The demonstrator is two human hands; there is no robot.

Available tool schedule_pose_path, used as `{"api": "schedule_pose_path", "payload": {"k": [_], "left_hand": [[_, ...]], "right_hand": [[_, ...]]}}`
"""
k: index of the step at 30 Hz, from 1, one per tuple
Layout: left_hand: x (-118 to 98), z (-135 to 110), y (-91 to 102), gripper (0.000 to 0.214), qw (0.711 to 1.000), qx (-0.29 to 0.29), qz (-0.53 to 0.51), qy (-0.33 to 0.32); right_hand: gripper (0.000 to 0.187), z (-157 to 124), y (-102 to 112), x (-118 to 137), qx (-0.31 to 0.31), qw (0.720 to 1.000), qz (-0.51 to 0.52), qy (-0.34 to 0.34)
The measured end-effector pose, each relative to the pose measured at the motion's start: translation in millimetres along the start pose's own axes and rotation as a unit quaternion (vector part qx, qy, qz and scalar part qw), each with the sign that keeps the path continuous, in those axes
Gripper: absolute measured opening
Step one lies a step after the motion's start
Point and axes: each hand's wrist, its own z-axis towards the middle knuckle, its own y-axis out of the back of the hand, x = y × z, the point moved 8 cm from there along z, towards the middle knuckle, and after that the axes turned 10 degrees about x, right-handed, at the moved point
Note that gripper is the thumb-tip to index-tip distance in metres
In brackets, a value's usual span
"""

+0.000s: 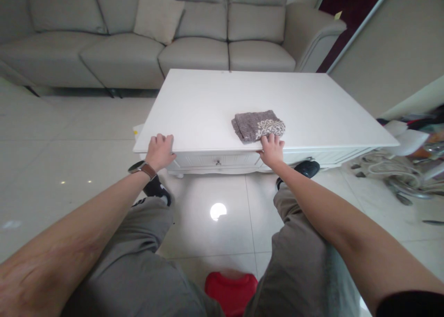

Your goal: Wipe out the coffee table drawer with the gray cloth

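Observation:
A white coffee table (194, 104) with drawers stands in front of me. Its front edge is gripped by my left hand (161, 151) near the left corner, fingers bent over the top and thumb at the front. Farther right, my right hand (272, 149) holds the same edge, its fingertips at the near side of a folded grey towel (251, 123). That towel lies flat on the tabletop and has a pale leafy pattern on its right part. Whether the fingertips press on the towel or only touch it, I cannot tell.
A grey sofa (194, 53) with a beige cushion (157, 14) runs behind the table. On the right floor lie a coiled hose (391, 169) and assorted items. Something red, like a stool (231, 291), is between my legs. A drawer knob (218, 162) projects from the table front.

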Motion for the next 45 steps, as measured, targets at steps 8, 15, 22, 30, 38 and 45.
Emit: {"api": "schedule_pose_path", "payload": {"k": [8,15,22,30,38,45], "left_hand": [[0.2,0.4,-0.1,0.057,1.000,-0.001,0.001,-0.002],[0.6,1.1,-1.1,0.056,1.000,0.001,-0.005,0.001],[-0.1,0.7,-0.9,0.057,1.000,-0.001,-0.004,-0.003],[0.9,1.4,-3.1,0.056,1.000,-0.007,0.011,-0.003],[1.3,1.2,-2.4,0.058,1.000,-0.003,0.004,0.003],[-0.9,-1.2,1.3,0.059,1.000,-0.001,0.002,0.006]], "right_hand": [[0.048,0.4,-0.6,-0.6,-0.002,1.000,0.004,-0.002],[0.048,0.6,-1.9,-0.7,-0.005,1.000,0.005,-0.004],[0.047,0.3,-1.4,-0.5,-0.009,1.000,0.003,-0.004],[0.044,0.5,-1.4,-0.6,-0.008,1.000,0.008,-0.004],[0.045,0.8,-2.2,-0.9,-0.005,1.000,0.010,-0.005],[0.045,0.4,-2.1,-1.3,0.001,1.000,0.020,-0.007]]}}
